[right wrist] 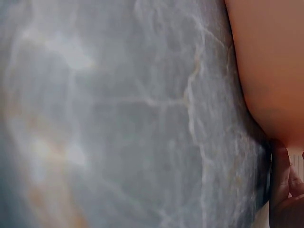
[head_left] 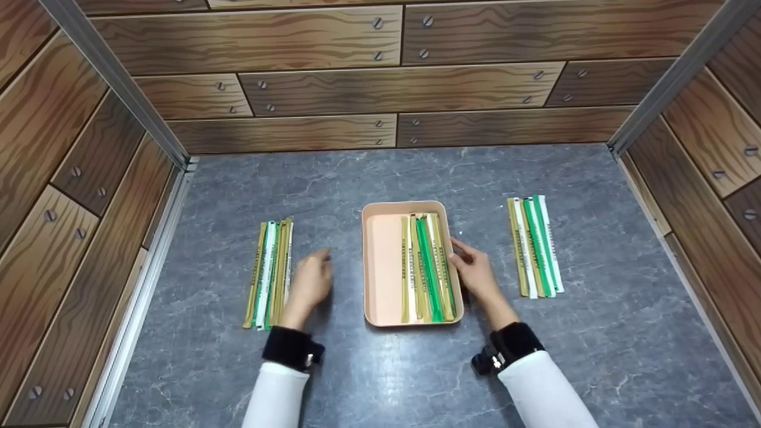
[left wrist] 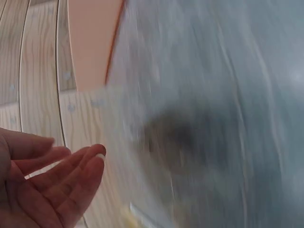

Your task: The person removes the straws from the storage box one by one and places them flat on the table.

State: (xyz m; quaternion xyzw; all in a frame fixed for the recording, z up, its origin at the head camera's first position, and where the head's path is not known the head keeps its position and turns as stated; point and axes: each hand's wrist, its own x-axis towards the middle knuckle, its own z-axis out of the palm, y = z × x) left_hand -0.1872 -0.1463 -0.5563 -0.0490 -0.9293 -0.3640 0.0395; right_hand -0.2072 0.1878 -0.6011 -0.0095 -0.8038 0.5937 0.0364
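My left hand (head_left: 313, 278) hovers just right of the left row of long thin printed packets (head_left: 270, 273), which are gold, white and green. Its fingers bend loosely with nothing between them; in the left wrist view the fingers (left wrist: 76, 185) are apart from the thumb. My right hand (head_left: 475, 270) is at the right side of a peach tray (head_left: 380, 261), fingertips at its outer wall. Several similar packets (head_left: 425, 267) lie lengthwise in the tray's right part. In the right wrist view, the fingers (right wrist: 280, 178) show beside the tray wall (right wrist: 270, 66).
Another row of gold, white and green packets (head_left: 535, 246) lies to the right of the right hand. The grey marbled table (head_left: 380, 374) is bounded by wood-patterned walls (head_left: 321, 89) at the back and sides.
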